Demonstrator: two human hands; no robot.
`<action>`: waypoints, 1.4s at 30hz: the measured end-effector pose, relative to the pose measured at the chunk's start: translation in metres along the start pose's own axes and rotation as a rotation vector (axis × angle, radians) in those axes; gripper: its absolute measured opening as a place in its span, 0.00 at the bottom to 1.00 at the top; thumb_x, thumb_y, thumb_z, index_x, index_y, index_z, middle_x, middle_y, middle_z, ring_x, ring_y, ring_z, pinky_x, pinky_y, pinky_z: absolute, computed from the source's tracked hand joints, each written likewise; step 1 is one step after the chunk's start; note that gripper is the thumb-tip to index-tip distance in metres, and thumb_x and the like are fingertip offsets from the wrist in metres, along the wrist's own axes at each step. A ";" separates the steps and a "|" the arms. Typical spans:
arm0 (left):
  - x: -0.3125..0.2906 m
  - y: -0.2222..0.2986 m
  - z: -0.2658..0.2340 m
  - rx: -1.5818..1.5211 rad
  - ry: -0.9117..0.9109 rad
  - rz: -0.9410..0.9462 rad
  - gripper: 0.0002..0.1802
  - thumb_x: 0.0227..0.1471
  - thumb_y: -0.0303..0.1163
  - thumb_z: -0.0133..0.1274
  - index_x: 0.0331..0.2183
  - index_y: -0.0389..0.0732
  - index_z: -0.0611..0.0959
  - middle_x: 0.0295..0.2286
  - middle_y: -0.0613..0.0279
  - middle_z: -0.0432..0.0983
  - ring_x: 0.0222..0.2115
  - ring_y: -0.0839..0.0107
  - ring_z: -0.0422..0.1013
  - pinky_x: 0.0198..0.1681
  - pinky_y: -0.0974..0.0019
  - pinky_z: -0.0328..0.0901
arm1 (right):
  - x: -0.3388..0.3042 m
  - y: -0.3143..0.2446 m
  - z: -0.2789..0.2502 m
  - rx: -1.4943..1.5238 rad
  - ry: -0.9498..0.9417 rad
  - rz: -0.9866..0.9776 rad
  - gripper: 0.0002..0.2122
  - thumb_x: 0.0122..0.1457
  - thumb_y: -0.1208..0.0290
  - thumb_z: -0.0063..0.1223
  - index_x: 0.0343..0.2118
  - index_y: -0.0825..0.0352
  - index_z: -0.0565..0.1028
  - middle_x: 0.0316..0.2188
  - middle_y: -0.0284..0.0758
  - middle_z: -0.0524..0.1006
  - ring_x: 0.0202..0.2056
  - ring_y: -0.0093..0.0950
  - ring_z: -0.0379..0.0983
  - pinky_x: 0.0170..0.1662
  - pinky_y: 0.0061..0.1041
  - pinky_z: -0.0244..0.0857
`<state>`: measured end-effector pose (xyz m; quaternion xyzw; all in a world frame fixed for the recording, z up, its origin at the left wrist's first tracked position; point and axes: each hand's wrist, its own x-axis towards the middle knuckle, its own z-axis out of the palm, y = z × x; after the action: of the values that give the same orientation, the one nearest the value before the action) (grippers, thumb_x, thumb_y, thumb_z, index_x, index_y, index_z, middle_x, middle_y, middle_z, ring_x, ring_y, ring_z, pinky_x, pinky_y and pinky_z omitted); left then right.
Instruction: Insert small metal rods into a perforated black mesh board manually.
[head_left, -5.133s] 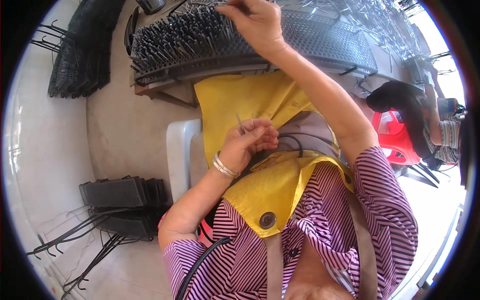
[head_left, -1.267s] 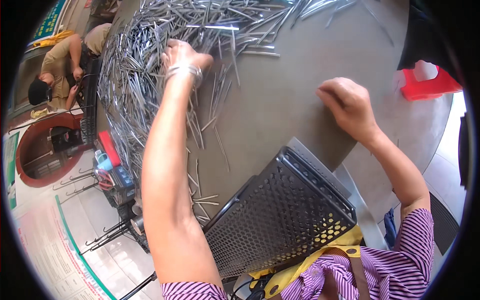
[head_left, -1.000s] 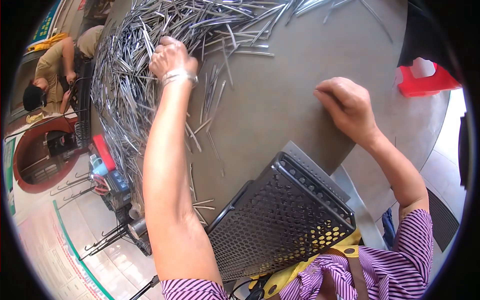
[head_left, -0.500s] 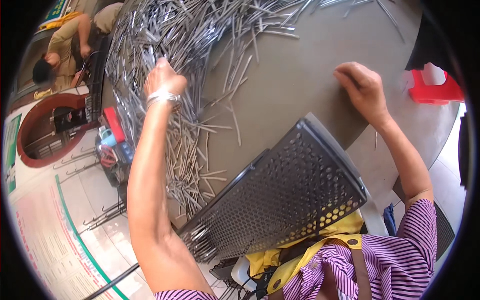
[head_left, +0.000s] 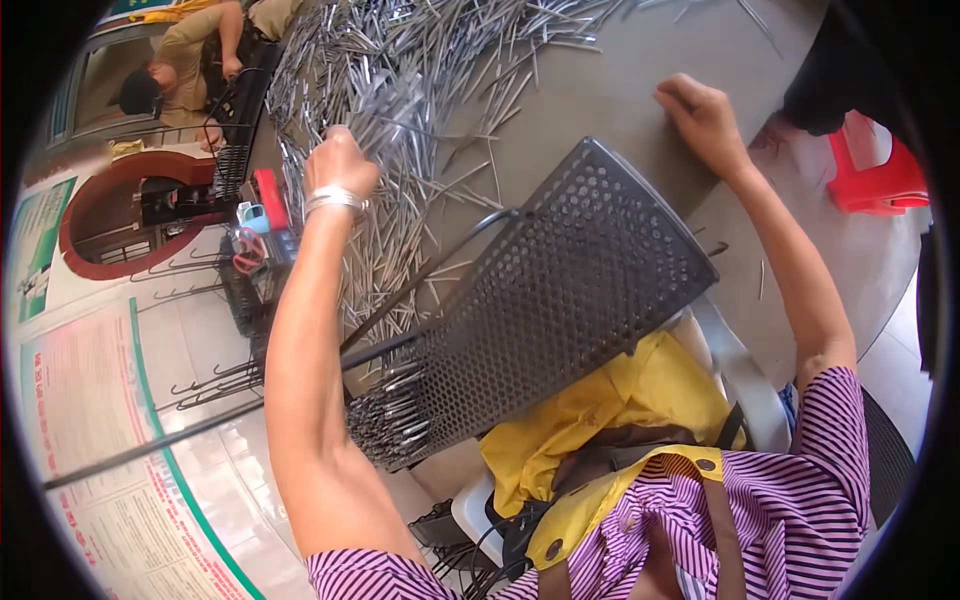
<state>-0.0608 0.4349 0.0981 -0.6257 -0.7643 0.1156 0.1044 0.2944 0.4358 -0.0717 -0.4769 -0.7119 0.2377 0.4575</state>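
Note:
My left hand (head_left: 341, 168), with a white band at its wrist, is closed at the pile of thin silvery strips (head_left: 400, 225) on the grey table (head_left: 590, 80). A blurred bunch of strips (head_left: 388, 108) sticks out from its fist; the fingers are mostly hidden. Over the table to the right, my right hand (head_left: 705, 125) has its thumb and fingers pinched together, and anything between the tips is too small to see. A black perforated board (head_left: 570, 310) lies tilted above my lap. Many strips stand packed in the holes at its left end (head_left: 390, 420).
A red plastic stool (head_left: 875, 170) stands at the right. Beyond the table at upper left, another person (head_left: 190, 60) is seated. Metal hooks (head_left: 215, 385) and a small box of tools (head_left: 262, 235) are at the left. Yellow cloth (head_left: 610, 400) lies under the board.
The view has shifted, and the board sits higher and shows more of its face. My left hand remains at the pile, with a bunch of strips now visible beside it. My right hand stays pinched.

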 end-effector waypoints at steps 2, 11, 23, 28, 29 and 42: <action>-0.002 -0.010 -0.007 -0.029 0.060 -0.012 0.18 0.26 0.30 0.53 0.25 0.30 0.75 0.27 0.37 0.71 0.32 0.46 0.69 0.37 0.57 0.64 | 0.001 0.006 0.004 0.033 0.026 -0.018 0.05 0.51 0.73 0.49 0.28 0.70 0.70 0.20 0.40 0.70 0.22 0.29 0.66 0.29 0.22 0.61; -0.016 -0.057 -0.046 -0.946 0.023 -0.435 0.18 0.18 0.25 0.57 0.21 0.25 0.76 0.22 0.52 0.73 0.23 0.63 0.69 0.30 0.66 0.63 | 0.003 -0.001 0.006 -0.027 0.077 -0.080 0.06 0.50 0.72 0.50 0.28 0.69 0.71 0.22 0.42 0.71 0.24 0.34 0.69 0.30 0.25 0.62; -0.089 -0.053 -0.139 -1.729 0.012 -0.340 0.05 0.34 0.22 0.51 0.21 0.31 0.74 0.17 0.54 0.71 0.16 0.67 0.69 0.21 0.66 0.67 | -0.006 -0.078 -0.047 0.407 0.121 0.294 0.10 0.53 0.69 0.48 0.32 0.71 0.73 0.20 0.32 0.73 0.20 0.16 0.66 0.22 0.13 0.59; -0.174 -0.045 -0.122 -2.019 -0.274 -0.257 0.08 0.30 0.18 0.52 0.22 0.30 0.75 0.19 0.55 0.72 0.18 0.67 0.70 0.22 0.68 0.68 | -0.036 -0.211 -0.047 0.361 -0.124 0.067 0.11 0.53 0.70 0.49 0.35 0.72 0.72 0.24 0.34 0.74 0.24 0.18 0.69 0.27 0.15 0.63; -0.190 -0.036 -0.111 -2.047 -0.317 -0.258 0.10 0.29 0.19 0.53 0.23 0.30 0.75 0.19 0.55 0.72 0.18 0.67 0.70 0.22 0.69 0.67 | -0.046 -0.233 -0.042 0.559 -0.169 0.130 0.13 0.52 0.69 0.50 0.38 0.73 0.70 0.26 0.36 0.74 0.25 0.20 0.70 0.29 0.16 0.64; -0.383 0.050 0.016 -2.125 -0.277 -0.209 0.19 0.27 0.15 0.52 0.31 0.30 0.73 0.21 0.55 0.72 0.18 0.67 0.69 0.21 0.69 0.66 | -0.147 -0.300 0.042 1.452 -0.381 0.555 0.20 0.52 0.71 0.49 0.46 0.71 0.60 0.29 0.45 0.73 0.28 0.31 0.73 0.30 0.26 0.70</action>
<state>0.0554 0.0677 0.0622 -0.3091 -0.5283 -0.5473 -0.5709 0.1376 0.1786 0.0792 -0.1710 -0.3009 0.8241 0.4484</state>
